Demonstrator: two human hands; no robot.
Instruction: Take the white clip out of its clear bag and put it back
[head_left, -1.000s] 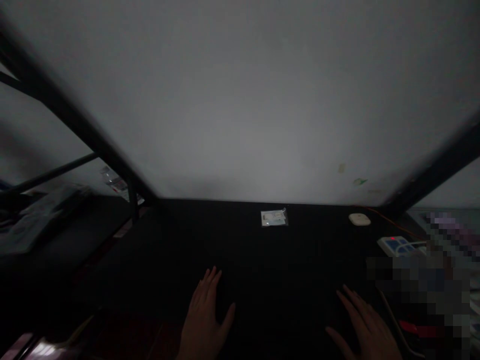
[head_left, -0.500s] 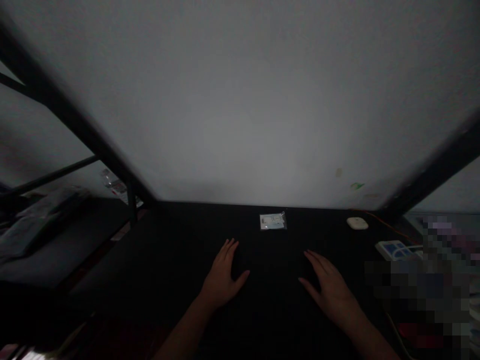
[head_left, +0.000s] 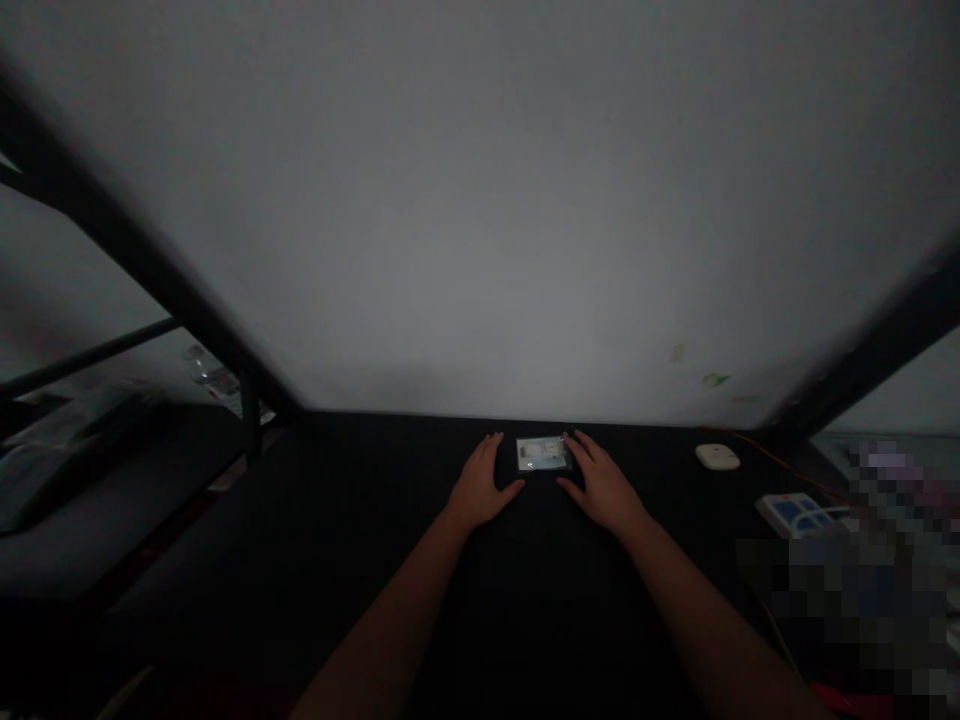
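A small flat packet in clear plastic [head_left: 541, 454], with a pale printed face, lies on the black tabletop [head_left: 360, 500] near the wall. Just left of it is my left hand [head_left: 480, 488], fingers pointing forward and thumb spread toward the packet's near edge. My right hand [head_left: 604, 488] is at the packet's right end; its fingertips reach the edge there, and whether they press on it I cannot tell. Both hands have thumb and fingers apart, with nothing held.
A white rounded case [head_left: 718, 457] lies at the back right, by an orange cable. Nearer is a white and blue power strip [head_left: 799, 515] with a white cord. Dark metal frame bars [head_left: 150, 280] slant at the left, beside a plastic bottle [head_left: 210, 372]. A grey wall [head_left: 480, 220] rises behind.
Both hands have moved forward and inward, from apart on the near tabletop to either side of the packet. The packet lies in about the same place; the view has shifted slightly.
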